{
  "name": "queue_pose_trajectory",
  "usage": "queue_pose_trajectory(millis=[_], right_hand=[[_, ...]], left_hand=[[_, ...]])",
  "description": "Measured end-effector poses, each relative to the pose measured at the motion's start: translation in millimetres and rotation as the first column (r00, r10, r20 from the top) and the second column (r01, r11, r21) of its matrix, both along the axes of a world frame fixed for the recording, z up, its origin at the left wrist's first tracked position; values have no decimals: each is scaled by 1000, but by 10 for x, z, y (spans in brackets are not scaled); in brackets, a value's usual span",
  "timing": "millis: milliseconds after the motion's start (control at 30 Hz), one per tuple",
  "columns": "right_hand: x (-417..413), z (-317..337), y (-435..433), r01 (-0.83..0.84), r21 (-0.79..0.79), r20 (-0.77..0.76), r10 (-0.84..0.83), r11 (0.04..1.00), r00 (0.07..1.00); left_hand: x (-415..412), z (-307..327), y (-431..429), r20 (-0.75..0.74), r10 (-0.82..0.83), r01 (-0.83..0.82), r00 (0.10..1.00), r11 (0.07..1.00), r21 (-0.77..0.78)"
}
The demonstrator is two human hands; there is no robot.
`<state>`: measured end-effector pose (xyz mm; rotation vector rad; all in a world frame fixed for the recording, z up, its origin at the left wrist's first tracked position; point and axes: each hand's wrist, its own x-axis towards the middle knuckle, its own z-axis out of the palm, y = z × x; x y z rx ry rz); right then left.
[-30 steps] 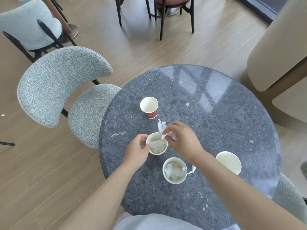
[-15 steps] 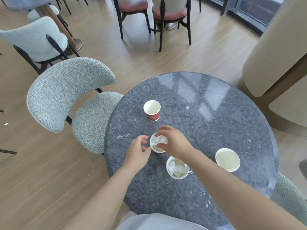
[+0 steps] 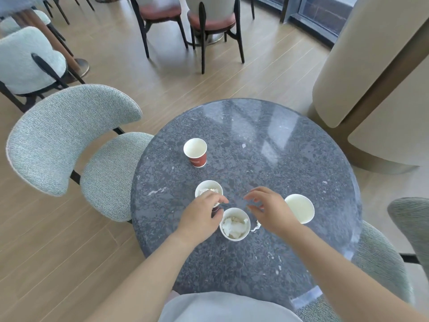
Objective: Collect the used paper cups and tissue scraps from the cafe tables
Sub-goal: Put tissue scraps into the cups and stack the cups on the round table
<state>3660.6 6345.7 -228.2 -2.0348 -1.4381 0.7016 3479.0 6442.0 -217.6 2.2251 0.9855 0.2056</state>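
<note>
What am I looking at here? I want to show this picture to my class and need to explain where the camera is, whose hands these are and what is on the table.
The camera sits on a person's head and looks down, so both bare arms reach in from below. There is no machine. On the round grey stone table stand four paper cups. The far red cup and the right cup look empty. The near cup holds crumpled tissue. The left hand grips the tissue-filled cup beside it. The right hand hovers open, holding nothing. A small tissue scrap lies under its wrist.
</note>
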Motion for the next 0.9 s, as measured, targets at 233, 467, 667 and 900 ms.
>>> queue_pose_trajectory(millis=[233,467,667,900], right_hand=[[-9,-361,-147,-46,-155,43,53,987,998],[-45,-675,-217,-88,-338,88,125,937,988],[-35,-652,-145,-2,-307,84,29,952,996],[-142,-24,-76,192,237,-79,-178,952,981]], left_hand=[[55,-56,-70,-147,-53,50,988,998,-24],[3,-91,-92,-157,-12,2,988,998,-62],[-6,-80,-58,-160,-13,-1,987,996,-88],[-26,-35,34,-102,54,-60,993,997,-52]])
